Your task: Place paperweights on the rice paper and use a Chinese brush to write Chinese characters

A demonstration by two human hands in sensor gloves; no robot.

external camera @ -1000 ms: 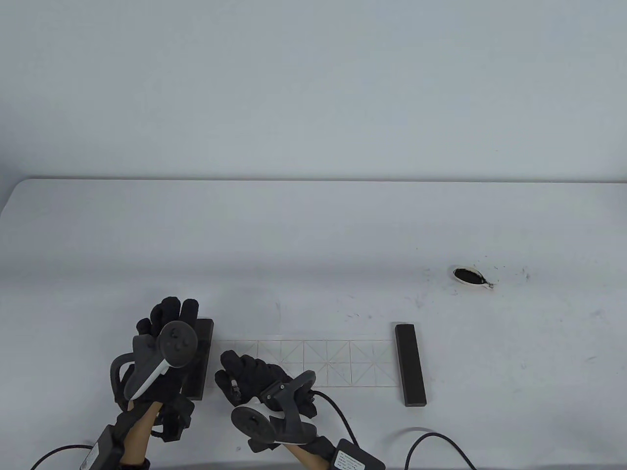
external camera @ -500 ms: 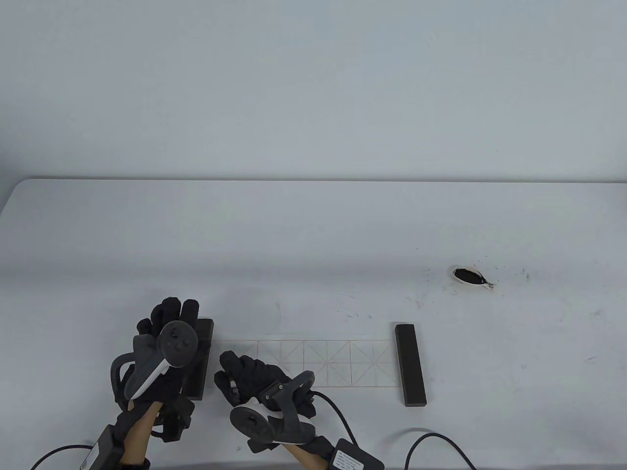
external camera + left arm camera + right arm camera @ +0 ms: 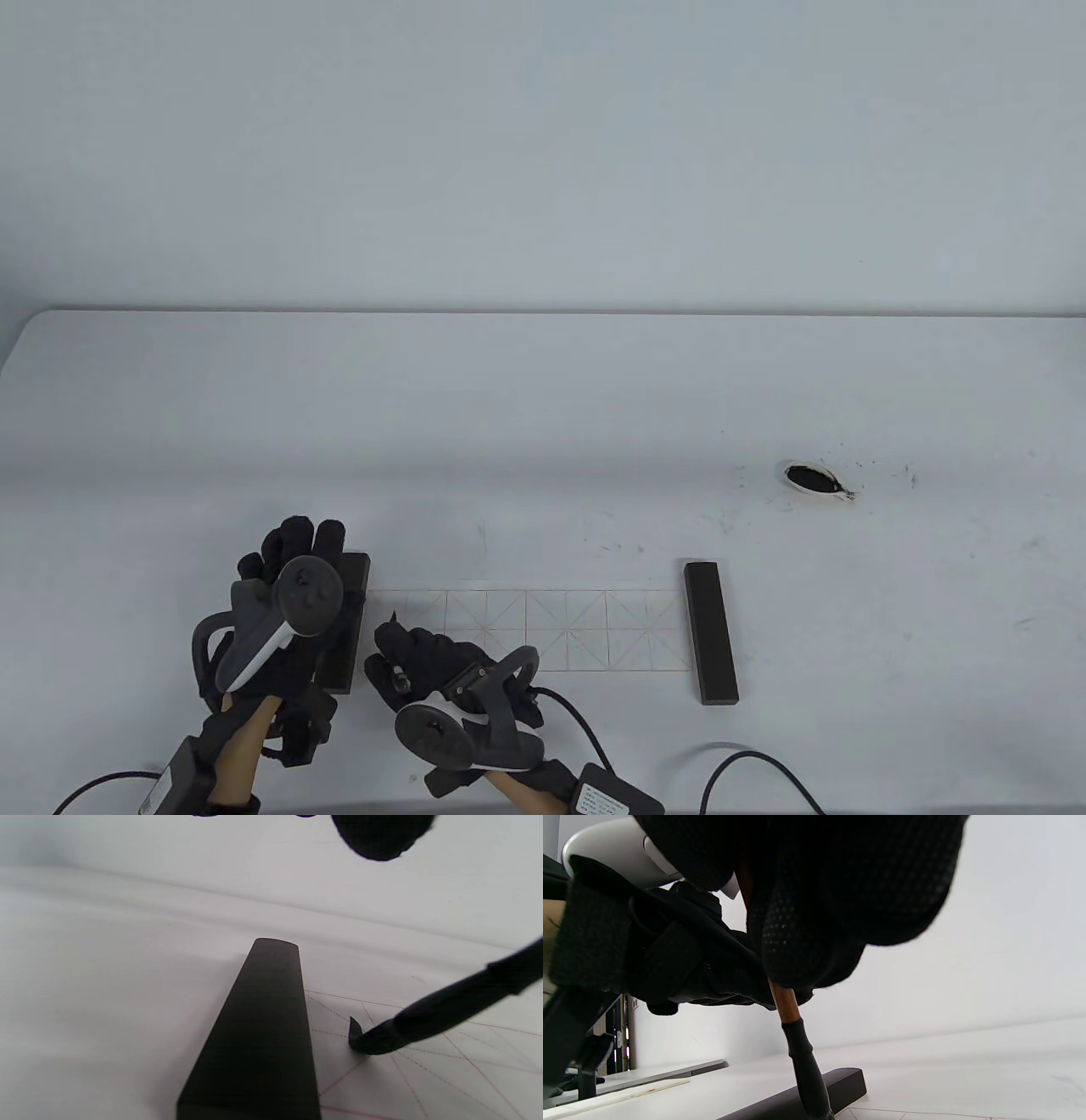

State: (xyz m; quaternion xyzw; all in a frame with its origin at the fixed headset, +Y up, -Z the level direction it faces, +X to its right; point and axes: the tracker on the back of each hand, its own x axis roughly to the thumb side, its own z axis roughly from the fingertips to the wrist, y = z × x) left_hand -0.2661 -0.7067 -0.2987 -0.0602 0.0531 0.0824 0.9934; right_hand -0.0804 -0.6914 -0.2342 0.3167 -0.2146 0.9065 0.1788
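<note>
Two dark paperweights counted, both already down: the left paperweight (image 3: pixel 358 577) on the near-left end of the rice paper (image 3: pixel 585 628), the right paperweight (image 3: pixel 711 632) along its far end. Judged them heavy, stiff bars, unlikely to shift unless knocked.

Found the brush (image 3: pixel 424 1022) in the right grip (image 3: pixel 433 658), fingers curled tight around the wooden shaft above the black ferrule, tilted, with the inked tip touching the first grid square just beside the left paperweight. Reckoned the brush light and rigid in the shaft but soft and wet at the tip, so best held where it was, mid-shaft, with downward pressure kept gentle. Judged the paper thin, easily torn or wrinkled, and quick to soak ink.

Saw the left grip (image 3: pixel 288 611) lying relaxed over the left paperweight, fingers straight, clasping nothing.

Noted the ink dish (image 3: pixel 810 478) well apart at the far right of the table (image 3: pixel 543 407), with dark splatter around it; any refill would have meant reaching across the sheet and over the right paperweight. Spotted black cables (image 3: pixel 747 764) trailing along the near edge, close enough to the sheet's lower border to snag.
</note>
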